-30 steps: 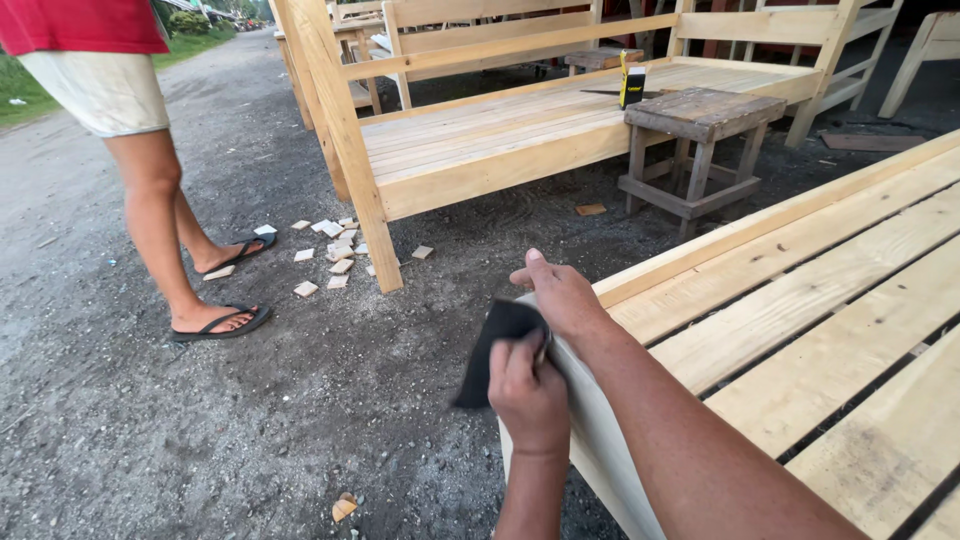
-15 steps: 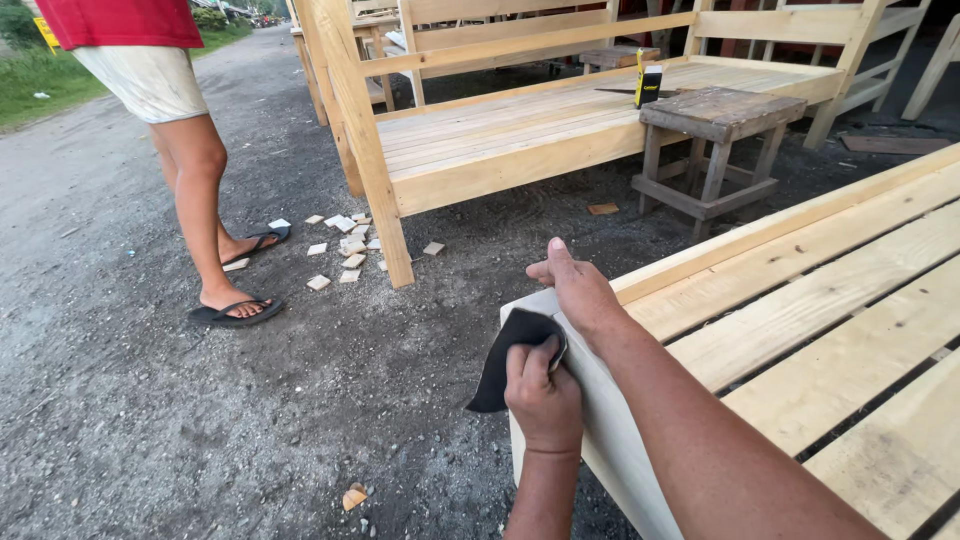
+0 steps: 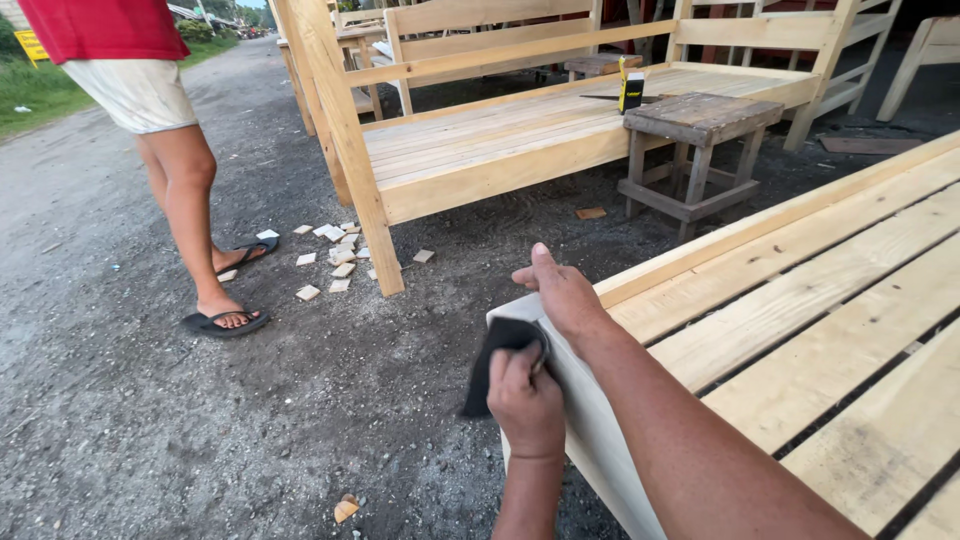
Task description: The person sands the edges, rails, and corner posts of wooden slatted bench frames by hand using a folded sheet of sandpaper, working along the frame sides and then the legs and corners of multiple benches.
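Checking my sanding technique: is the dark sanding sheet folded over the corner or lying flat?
Folded. The dark sheet wraps the bench frame's corner, pressed by the left hand, its lower end hanging free. The right hand rests on top.

Black sandpaper sheet (image 3: 497,365) at lower centre, pressed against the pale, whitish end board (image 3: 590,420) of a slatted bench (image 3: 820,300) in light yellow-tan wood with dark gaps between slats. At upper left a person (image 3: 150,110) wears a red shirt, cream shorts and black flip-flops (image 3: 225,322), beside pale wood offcuts (image 3: 335,262) scattered over grey-brown speckled gravel (image 3: 150,420), with green grass in the far corner. Upper centre, a honey-coloured bench frame (image 3: 480,130), and a weathered grey-brown stool (image 3: 700,135) carries a small yellow-and-black object (image 3: 631,92).
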The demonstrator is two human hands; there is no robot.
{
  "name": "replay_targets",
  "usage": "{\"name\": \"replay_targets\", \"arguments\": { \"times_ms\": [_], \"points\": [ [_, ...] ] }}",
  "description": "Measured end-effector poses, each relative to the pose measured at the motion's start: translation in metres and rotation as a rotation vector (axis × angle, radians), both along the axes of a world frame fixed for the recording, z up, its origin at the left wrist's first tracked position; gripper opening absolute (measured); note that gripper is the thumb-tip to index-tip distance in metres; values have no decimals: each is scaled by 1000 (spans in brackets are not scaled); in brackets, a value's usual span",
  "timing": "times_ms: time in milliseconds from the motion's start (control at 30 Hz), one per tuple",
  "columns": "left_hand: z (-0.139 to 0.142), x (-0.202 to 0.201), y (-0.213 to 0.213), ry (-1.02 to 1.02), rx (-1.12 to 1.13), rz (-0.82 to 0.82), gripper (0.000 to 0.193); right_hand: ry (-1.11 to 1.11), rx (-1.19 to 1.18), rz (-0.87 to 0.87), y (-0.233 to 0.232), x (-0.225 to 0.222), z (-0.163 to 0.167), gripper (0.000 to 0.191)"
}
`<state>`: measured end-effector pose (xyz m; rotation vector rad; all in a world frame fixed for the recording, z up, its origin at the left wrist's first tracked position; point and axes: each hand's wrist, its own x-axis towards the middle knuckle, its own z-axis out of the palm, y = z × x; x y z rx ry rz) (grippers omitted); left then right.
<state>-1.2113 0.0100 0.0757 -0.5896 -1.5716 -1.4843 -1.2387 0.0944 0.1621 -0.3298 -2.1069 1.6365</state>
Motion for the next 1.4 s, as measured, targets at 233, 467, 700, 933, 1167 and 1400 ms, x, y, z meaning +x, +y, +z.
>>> {"name": "replay_targets", "arguments": {
  "times_ms": [233, 467, 700, 933, 1167, 1400],
  "points": [
    [5, -7, 7, 26, -26, 29, 22, 6, -116, 20, -2, -1, 0, 70],
    [-22, 3, -7, -148, -104, 13, 22, -29, 2, -12, -1, 1, 0, 72],
    [-8, -3, 4, -28, -22, 28, 22, -36, -22, -20, -2, 1, 2, 71],
    [-21, 3, -5, -143, -37, -6, 24, -49, 47, -30, -1, 1, -2, 71],
    [-18, -2, 5, -17, -17, 16, 26, -86, 70, -49, 0, 1, 0, 70],
    [-27, 5, -10, -48, -54, 29, 26, -83, 66, -55, -2, 3, -1, 69]
  ]
}}
